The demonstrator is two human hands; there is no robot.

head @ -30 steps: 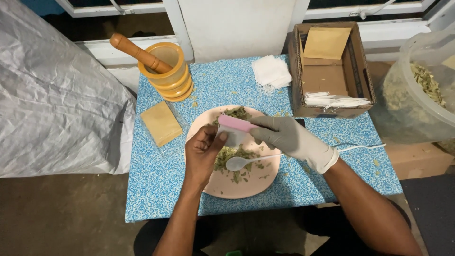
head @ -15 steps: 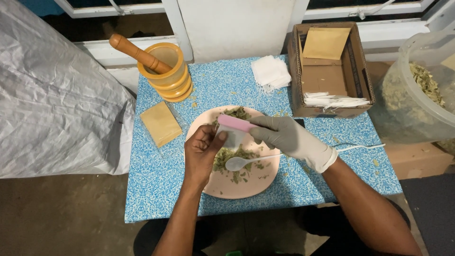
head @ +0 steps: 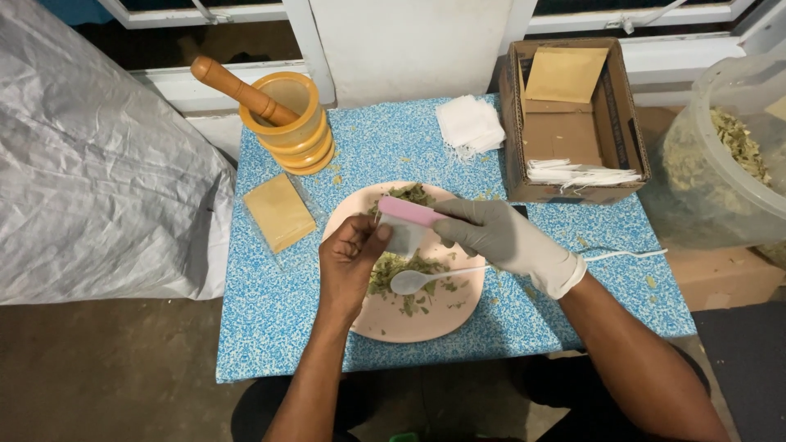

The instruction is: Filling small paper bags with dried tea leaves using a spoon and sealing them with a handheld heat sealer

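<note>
Here, above the pink plate [head: 385, 323] of crushed dried leaves [head: 401, 270]: small white sachet [head: 404, 236] pinched at its left edge by bare left hand [head: 350, 262], pink sealer bar [head: 412, 213] lying crosswise along its top, clamped by gloved right hand [head: 499, 237].

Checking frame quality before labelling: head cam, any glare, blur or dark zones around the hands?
Head view: even light on the blue speckled table, no harsh glare; left hand and gloved right hand sharp, pink-edged sachet between them readable; white spoon on the pink plate slightly bright; floor and frame bottom dim; mild wide-angle bending at edges.
</note>
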